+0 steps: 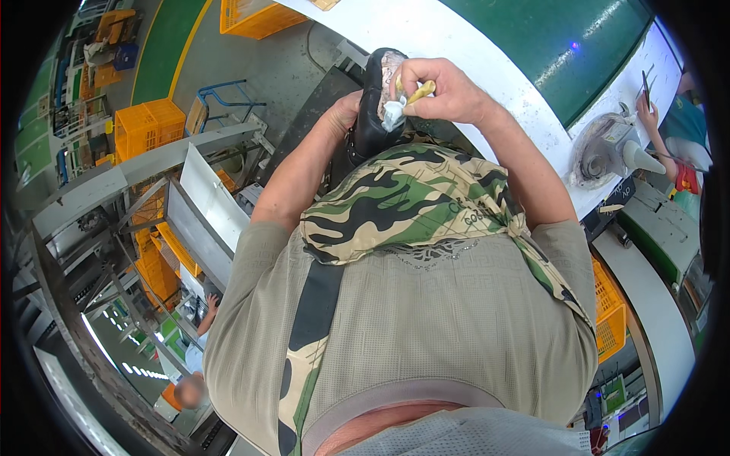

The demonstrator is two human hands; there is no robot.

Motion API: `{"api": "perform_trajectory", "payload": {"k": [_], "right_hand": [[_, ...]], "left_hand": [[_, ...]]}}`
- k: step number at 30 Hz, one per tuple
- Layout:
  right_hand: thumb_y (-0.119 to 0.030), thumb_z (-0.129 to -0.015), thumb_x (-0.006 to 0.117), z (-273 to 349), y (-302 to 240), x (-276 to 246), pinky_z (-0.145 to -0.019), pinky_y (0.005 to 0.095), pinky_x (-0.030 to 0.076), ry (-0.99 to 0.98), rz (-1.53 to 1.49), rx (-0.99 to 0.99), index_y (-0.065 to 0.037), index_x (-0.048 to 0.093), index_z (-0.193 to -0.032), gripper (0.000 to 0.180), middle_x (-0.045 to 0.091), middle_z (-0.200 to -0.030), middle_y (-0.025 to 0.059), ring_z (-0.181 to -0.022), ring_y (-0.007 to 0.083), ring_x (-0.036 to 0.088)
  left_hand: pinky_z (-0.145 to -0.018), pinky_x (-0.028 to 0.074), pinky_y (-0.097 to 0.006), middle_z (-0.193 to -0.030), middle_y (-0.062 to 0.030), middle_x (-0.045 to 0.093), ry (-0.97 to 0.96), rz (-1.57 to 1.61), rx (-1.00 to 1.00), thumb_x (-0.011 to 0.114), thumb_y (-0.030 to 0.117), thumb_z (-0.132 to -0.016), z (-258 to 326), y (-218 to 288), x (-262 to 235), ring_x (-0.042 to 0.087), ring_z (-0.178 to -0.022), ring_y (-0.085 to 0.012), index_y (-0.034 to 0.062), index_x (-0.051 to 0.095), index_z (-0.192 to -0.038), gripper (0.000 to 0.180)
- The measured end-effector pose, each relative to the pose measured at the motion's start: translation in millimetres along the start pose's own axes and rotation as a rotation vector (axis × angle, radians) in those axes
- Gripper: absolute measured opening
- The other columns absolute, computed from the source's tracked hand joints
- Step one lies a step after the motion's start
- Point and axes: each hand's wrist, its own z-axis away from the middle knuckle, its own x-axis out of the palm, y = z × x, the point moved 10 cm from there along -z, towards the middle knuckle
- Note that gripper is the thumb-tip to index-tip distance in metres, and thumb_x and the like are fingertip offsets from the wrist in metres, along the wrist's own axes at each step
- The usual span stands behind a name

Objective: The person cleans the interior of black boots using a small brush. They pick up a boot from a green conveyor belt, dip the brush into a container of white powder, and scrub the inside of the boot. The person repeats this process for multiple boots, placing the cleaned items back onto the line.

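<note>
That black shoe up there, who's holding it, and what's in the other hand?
The left hand grips the black shoe from its left side. The right hand pinches a white cloth and a yellowish stick against it.

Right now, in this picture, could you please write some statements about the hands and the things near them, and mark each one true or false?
1. The left hand holds a black shoe. True.
2. The right hand is empty. False: it grips a small white cloth and a yellowish stick-like tool against the shoe.
3. The person wears a camouflage apron over a beige shirt. True.
4. The crates on the left are blue. False: they are orange.
5. The belt beyond the hands is green. True.
6. The shoe rests flat on the table. False: it is held up in the air.
</note>
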Motion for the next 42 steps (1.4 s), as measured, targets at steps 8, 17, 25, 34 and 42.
{"api": "perform_trajectory", "payload": {"k": [8, 17, 25, 34, 42], "right_hand": [[-0.008, -0.073, 0.073, -0.1, 16.9, -4.0, -0.069, 0.0286, 0.044, 0.063, -0.017, 0.062, -0.005, 0.054, -0.075, 0.019, 0.056, -0.078, 0.0012, -0.076, 0.0115, 0.054], [-0.010, -0.079, 0.075, 4.4, 35.8, -35.9, -0.070, 0.0251, 0.044, 0.404, 0.261, 0.171, -0.004, 0.058, -0.081, 0.019, 0.063, -0.083, 0.0021, -0.076, 0.0083, 0.053], [-0.004, -0.076, 0.075, 22.5, 25.7, -9.4, -0.075, 0.0273, 0.044, 0.047, -0.038, 0.205, -0.004, 0.055, -0.079, 0.020, 0.062, -0.085, 0.0042, -0.083, 0.0105, 0.055], [-0.003, -0.082, 0.074, 33.4, 33.7, -38.7, -0.058, 0.0231, 0.046, 0.390, -0.015, 0.245, -0.002, 0.059, -0.085, 0.016, 0.061, -0.076, 0.0029, -0.065, 0.0077, 0.057], [-0.008, -0.080, 0.075, 41.5, 38.8, -26.0, -0.054, 0.0251, 0.046, 0.487, 0.002, 0.308, 0.000, 0.064, -0.084, 0.015, 0.063, -0.069, 0.0035, -0.061, 0.0082, 0.058]], "left_hand": [[-0.088, 0.056, -0.031, -0.107, -0.0117, 0.069, -0.068, -0.007, 0.033, 0.088, 0.031, -0.051, -6.1, 0.7, 1.8, 0.069, -0.093, -0.0197, -0.0036, 0.057, -0.126, 0.087], [-0.090, 0.056, -0.033, -0.110, -0.0129, 0.068, -0.004, -0.082, 0.036, 0.092, 0.029, -0.047, -2.0, 10.9, 7.1, 0.069, -0.096, -0.0217, -0.0039, 0.051, -0.132, 0.100], [-0.093, 0.054, -0.033, -0.117, -0.0145, 0.067, 0.033, -0.134, 0.070, 0.092, 0.030, -0.048, 4.6, 14.9, -5.3, 0.067, -0.102, -0.0222, -0.0042, 0.053, -0.131, 0.098], [-0.088, 0.055, -0.031, -0.109, -0.0120, 0.069, 0.125, -0.186, 0.247, 0.077, 0.016, -0.060, 35.0, 51.5, 3.0, 0.068, -0.093, -0.0202, -0.0036, 0.059, -0.123, 0.068], [-0.098, 0.050, -0.033, -0.116, -0.0128, 0.067, 0.165, -0.253, 0.272, 0.082, 0.030, -0.057, 45.3, 52.5, -5.9, 0.066, -0.105, -0.0222, -0.0032, 0.054, -0.130, 0.085]]}}
